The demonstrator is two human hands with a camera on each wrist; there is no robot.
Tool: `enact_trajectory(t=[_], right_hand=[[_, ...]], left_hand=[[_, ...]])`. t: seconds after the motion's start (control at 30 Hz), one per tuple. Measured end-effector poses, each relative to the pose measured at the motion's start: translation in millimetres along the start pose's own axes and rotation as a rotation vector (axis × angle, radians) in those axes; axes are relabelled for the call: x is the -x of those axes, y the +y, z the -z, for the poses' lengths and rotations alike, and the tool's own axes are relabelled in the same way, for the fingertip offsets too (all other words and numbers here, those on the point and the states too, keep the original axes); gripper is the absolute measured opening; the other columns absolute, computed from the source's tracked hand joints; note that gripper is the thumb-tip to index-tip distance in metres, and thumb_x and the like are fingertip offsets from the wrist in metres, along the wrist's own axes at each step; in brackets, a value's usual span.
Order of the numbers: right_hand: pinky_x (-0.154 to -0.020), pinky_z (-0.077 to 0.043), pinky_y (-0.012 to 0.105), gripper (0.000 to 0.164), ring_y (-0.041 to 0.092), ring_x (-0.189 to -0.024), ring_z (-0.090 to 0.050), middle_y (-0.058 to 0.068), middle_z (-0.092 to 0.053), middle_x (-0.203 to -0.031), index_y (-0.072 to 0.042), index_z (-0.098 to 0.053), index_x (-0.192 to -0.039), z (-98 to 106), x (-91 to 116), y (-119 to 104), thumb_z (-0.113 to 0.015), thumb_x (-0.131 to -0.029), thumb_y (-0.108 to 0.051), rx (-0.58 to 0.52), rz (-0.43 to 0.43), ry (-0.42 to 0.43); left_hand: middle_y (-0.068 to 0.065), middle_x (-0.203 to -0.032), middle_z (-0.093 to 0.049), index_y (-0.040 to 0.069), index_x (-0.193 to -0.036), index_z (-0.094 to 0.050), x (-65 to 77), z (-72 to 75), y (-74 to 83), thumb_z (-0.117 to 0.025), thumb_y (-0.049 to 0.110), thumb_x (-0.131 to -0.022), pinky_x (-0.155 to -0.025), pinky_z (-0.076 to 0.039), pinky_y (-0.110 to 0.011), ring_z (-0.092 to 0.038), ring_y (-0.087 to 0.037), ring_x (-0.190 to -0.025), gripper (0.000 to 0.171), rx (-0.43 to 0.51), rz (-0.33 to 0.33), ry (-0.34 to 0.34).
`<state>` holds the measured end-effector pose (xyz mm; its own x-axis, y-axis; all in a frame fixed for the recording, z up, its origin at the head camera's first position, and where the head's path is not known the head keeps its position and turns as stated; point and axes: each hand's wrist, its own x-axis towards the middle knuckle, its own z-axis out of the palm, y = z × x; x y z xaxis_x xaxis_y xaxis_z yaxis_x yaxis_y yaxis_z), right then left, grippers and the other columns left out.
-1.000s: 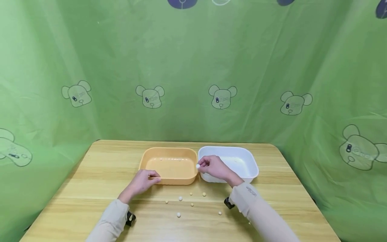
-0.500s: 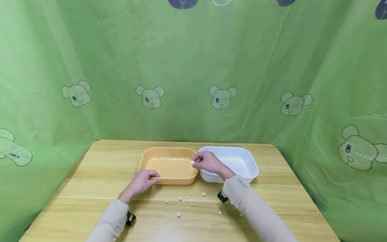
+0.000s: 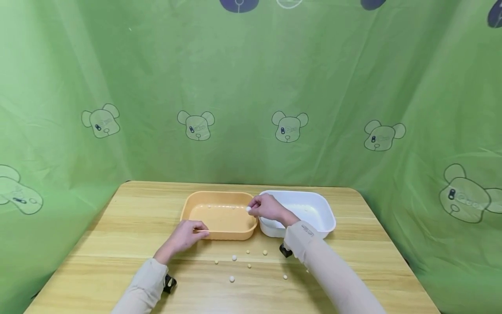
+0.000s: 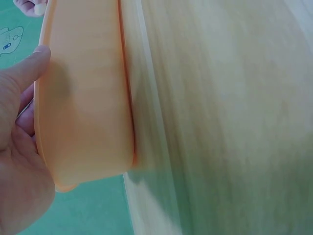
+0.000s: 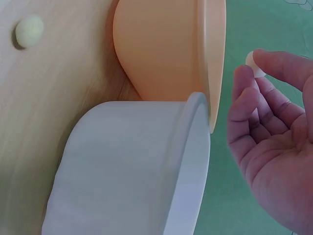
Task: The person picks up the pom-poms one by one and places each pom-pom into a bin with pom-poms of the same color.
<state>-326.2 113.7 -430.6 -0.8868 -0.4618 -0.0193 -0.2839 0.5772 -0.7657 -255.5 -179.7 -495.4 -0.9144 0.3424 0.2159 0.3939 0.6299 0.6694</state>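
My right hand [image 3: 269, 207] had shifted leftward and slightly farther from me, taking the white ball [image 3: 249, 209] to above the right end of the orange bin [image 3: 235, 236], while my left hand [image 3: 184, 235] had stayed where it was. My hands were apart. The right pinched the ball between thumb and fingertips, higher than the rims, with the white bin [image 3: 319, 220] below it and to its right. The left gripped the orange bin's near rim, thumb against the outer wall and fingers inside. Nearer to me than both hands, loose balls [image 3: 232, 279], white and pale yellow, lay scattered on the wooden table [image 3: 98, 244] between my forearms. Beyond both hands hung a green curtain [image 3: 243, 161] printed with bear heads. Beige sleeves [image 3: 145, 281] covered my arms.
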Motion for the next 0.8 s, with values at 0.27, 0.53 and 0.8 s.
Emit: enact_trajectory(t=[0.27,0.53,0.8], right_hand=[[-0.062,-0.052,0.028,0.013,0.018,-0.068,-0.061,0.004,-0.064,-0.076,0.0,-0.066,-0.093,-2.9,-8.8,-0.1,-0.069,-0.082,-0.005,0.008,-0.027,-0.028],[-0.059,-0.048,0.026,0.011,0.015,-0.068,-0.06,0.007,-0.066,-0.077,-0.003,-0.068,-0.093,-5.2,-17.5,-2.9,-0.069,-0.082,-0.008,0.065,-0.044,-0.048],[-0.058,-0.049,0.026,0.011,0.015,-0.067,-0.061,0.005,-0.066,-0.077,-0.002,-0.069,-0.093,-5.7,-25.5,-2.7,-0.068,-0.083,-0.008,0.114,-0.014,-0.067]], left_hand=[[0.012,-0.082,-0.066,0.02,-0.085,-0.07,-0.2,0.2,0.4,-0.069,0.024,-0.086,-0.075,-0.049,-0.03,-0.06,-0.009,-0.079,0.004,-0.003,0.009,-0.001],[0.012,-0.082,-0.067,0.019,-0.086,-0.071,0.2,0.6,0.4,-0.069,0.023,-0.086,-0.075,-0.049,-0.03,-0.061,-0.009,-0.079,0.004,0.0,-0.008,0.004],[0.013,-0.082,-0.066,0.02,-0.084,-0.07,-0.2,0.0,-1.3,-0.069,0.024,-0.086,-0.076,-0.049,-0.03,-0.061,-0.009,-0.079,0.005,-0.003,-0.009,0.005]])
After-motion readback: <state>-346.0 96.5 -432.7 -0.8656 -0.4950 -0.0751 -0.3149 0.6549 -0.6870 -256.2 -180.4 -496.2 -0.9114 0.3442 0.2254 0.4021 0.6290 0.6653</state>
